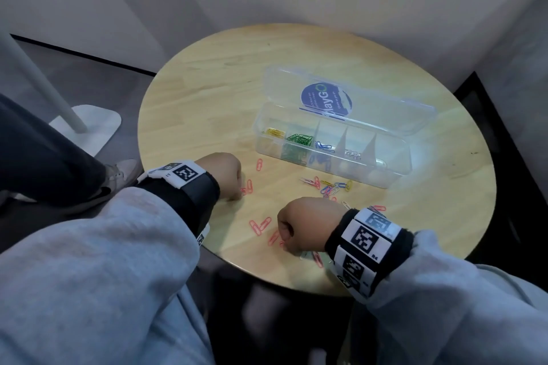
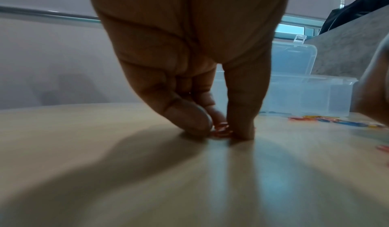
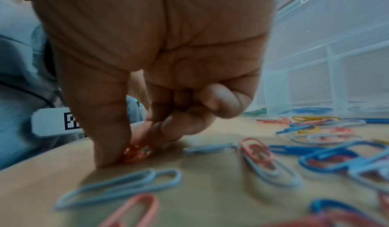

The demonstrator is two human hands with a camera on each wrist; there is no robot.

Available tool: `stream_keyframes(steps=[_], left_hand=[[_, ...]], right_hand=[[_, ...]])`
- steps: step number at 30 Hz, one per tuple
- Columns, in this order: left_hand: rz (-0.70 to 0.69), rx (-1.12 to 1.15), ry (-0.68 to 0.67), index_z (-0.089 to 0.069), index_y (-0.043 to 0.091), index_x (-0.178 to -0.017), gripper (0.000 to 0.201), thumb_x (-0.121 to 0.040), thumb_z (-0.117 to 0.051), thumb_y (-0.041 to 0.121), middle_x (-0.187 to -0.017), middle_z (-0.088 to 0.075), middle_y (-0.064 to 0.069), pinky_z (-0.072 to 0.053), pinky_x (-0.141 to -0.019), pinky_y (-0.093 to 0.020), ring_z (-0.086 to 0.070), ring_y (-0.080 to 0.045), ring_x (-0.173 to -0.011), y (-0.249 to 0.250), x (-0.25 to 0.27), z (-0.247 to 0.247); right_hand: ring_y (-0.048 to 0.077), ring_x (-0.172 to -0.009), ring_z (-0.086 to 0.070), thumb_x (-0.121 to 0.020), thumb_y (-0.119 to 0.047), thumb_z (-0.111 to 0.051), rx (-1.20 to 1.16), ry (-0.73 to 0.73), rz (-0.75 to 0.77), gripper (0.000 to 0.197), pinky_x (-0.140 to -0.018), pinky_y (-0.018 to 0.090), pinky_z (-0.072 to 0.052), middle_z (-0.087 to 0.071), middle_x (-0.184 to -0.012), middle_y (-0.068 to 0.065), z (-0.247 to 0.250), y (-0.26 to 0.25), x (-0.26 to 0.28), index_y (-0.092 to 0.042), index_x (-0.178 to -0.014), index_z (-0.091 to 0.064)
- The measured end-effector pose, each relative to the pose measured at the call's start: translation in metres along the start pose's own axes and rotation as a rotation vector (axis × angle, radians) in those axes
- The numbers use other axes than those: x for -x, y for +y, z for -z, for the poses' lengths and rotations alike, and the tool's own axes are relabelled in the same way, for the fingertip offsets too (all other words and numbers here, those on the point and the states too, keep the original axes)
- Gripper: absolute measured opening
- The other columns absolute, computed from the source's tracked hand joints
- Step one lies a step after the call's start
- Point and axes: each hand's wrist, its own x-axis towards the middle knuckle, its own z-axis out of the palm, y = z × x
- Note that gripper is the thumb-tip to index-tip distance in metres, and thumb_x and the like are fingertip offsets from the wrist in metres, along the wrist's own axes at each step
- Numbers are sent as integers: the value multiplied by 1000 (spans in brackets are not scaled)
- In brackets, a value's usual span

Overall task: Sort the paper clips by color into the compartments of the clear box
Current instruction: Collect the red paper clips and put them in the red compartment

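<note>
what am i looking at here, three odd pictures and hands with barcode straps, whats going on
No machine here: a person sorts paper clips with bare hands. The big picture comes from a camera on their head; the other two come from cameras strapped to each wrist, looking along the fingers. The patterned bands are markers on the wrists. On the round wooden table stands a clear box, lid open, with yellow, green, blue and silver clips in separate compartments. Loose clips lie in front of it. The left hand pinches a red clip against the table; the right hand pinches another red clip.
</note>
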Motion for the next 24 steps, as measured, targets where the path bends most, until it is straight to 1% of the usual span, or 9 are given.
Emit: stream_keyframes(steps=[2, 7, 11, 13, 15, 17, 20, 23, 24], left_hand=[[2, -3, -1, -70, 11, -95, 16, -81, -64, 14, -98, -70, -6, -39, -62, -24, -56, -20, -79, 1, 1, -1], [-12, -36, -29, -65, 17, -82, 9, -76, -62, 11, -84, -63, -2, -35, -53, -22, -54, -20, -76, 5, 1, -2], [-32, -96, 8, -68, 11, -94, 18, -79, -60, 14, -97, -68, -7, -38, -60, -25, -57, -22, -81, 8, 0, -5], [-40, -141, 25, -67, 10, -97, 20, -81, -57, 16, -101, -68, -7, -39, -62, -25, -58, -22, -83, 10, 2, -8], [-44, -169, 35, -67, 11, -97, 20, -82, -55, 16, -102, -67, -7, -40, -62, -25, -60, -22, -85, 12, 3, -9], [-51, -172, 35, -67, 10, -97, 20, -82, -55, 16, -101, -67, -7, -40, -61, -25, -59, -22, -84, 12, 3, -8], [-64, -140, 32, -66, 11, -93, 17, -80, -56, 15, -98, -67, -7, -38, -57, -24, -56, -21, -79, 11, 5, -7], [-58, 36, 18, -63, 14, -75, 4, -75, -61, 11, -77, -65, 1, -35, -49, -20, -54, -15, -67, 7, 8, 0], [-65, 127, 10, -60, 15, -70, 7, -75, -62, 10, -69, -62, 5, -37, -50, -20, -54, -12, -63, 4, 8, 4]], right_hand=[[20, -78, -54, -80, -25, -62, -8, -5, -9, 2, -60, 25, -40, -61, -86, -3, 0, 0, 1, -23, -81, -62], [22, -76, -54, -79, -21, -61, -7, -16, -4, 4, -56, 23, -38, -61, -84, -1, 0, 2, 1, -21, -82, -64], [21, -74, -56, -76, -16, -63, -87, -28, -19, 5, -60, 26, -45, -61, -79, -2, 3, 9, 2, -20, -78, -63], [22, -77, -63, -75, -16, -63, -182, -10, -38, 6, -66, 32, -53, -68, -81, 0, 5, 17, 3, -21, -73, -62], [16, -75, -65, -76, -16, -63, -323, 56, -72, 11, -69, 30, -54, -70, -80, -3, 9, 28, 5, -24, -69, -58], [7, -65, -57, -80, -13, -62, -488, 154, -108, 15, -65, 20, -47, -61, -69, -10, 14, 42, 7, -27, -76, -58], [13, -60, -56, -87, -6, -59, -885, 242, -164, 15, -69, 25, -51, -55, -55, -10, 19, 59, 10, -20, -84, -63], [14, -53, -59, -91, 4, -47, -1215, 215, -220, 26, -59, 22, -54, -58, -61, 7, 22, 64, 12, -11, -77, -63], [11, -49, -60, -91, 7, -44, -1288, 202, -227, 28, -55, 20, -53, -57, -64, 10, 23, 63, 13, -8, -75, -62]])
